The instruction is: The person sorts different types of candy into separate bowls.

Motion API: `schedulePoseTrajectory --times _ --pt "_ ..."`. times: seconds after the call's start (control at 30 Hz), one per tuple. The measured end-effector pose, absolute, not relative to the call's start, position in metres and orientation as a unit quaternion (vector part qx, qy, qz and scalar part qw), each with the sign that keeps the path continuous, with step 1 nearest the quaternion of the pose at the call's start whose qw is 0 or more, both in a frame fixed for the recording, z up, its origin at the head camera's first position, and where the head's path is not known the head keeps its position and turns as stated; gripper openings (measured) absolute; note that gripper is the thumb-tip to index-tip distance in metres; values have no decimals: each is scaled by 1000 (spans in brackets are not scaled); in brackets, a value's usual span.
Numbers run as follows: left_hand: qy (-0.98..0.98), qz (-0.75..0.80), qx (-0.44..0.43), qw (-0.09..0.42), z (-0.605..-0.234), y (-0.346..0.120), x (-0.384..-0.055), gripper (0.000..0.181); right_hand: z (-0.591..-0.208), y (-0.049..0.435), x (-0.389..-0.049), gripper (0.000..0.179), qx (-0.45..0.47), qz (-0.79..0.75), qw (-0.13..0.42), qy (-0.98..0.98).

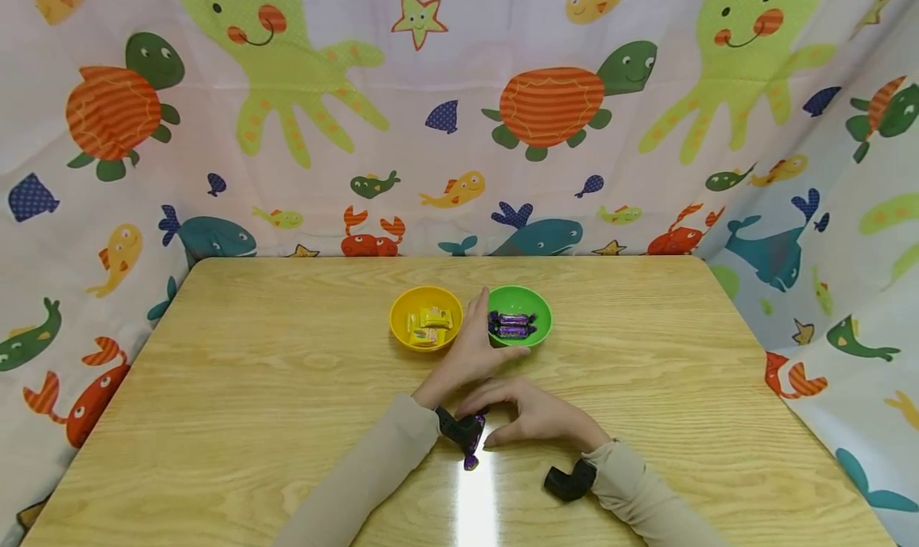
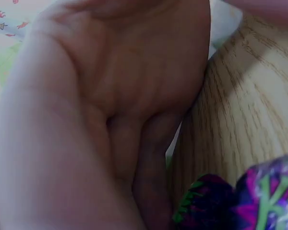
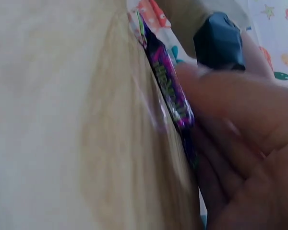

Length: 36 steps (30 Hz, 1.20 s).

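Note:
My left hand [image 1: 474,344] reaches between the yellow bowl [image 1: 397,338] and the green bowl [image 1: 543,292], its thumb spread to the right by the green bowl's near rim. In the left wrist view its palm [image 2: 134,72] and extended fingers show, holding nothing visible. A purple-wrapped candy [image 1: 471,461] lies on the table, partly covered by the left wrist's black camera. Close over it is my right hand [image 1: 534,411], thumb and fingers apart and loosely bent. In the right wrist view, that hand's fingers are right beside the candy [image 3: 170,91].
Yellow-wrapped sweets [image 1: 428,337] sit in the yellow bowl, and purple-wrapped candies [image 1: 513,332] in the green one. Black wrist cameras [image 1: 570,481] are worn on both arms. Behind the wooden table [image 1: 251,371] hangs a curtain [image 1: 459,68] printed with sea animals.

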<state>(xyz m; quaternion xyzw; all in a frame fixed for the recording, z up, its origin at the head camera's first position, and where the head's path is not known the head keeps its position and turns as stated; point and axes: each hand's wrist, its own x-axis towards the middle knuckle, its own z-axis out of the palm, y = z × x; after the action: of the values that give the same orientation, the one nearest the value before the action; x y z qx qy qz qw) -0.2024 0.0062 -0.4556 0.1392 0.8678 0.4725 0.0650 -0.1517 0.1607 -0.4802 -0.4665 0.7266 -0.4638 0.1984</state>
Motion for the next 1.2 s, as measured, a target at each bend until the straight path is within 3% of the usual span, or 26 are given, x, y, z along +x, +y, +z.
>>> schedulePoseTrajectory --times 0.23,0.63,0.97,1.2 --pt "866 475 143 66 -455 6 -202 118 -484 157 -148 26 -502 -423 130 744" --pt "866 475 145 63 -456 5 -202 117 -480 156 -144 13 -518 -436 100 729" --pt "867 474 142 65 -456 5 -202 118 -482 173 -145 11 -494 -459 138 726" --pt "863 480 146 64 -457 5 -201 117 -479 189 -146 12 -475 -451 132 744"
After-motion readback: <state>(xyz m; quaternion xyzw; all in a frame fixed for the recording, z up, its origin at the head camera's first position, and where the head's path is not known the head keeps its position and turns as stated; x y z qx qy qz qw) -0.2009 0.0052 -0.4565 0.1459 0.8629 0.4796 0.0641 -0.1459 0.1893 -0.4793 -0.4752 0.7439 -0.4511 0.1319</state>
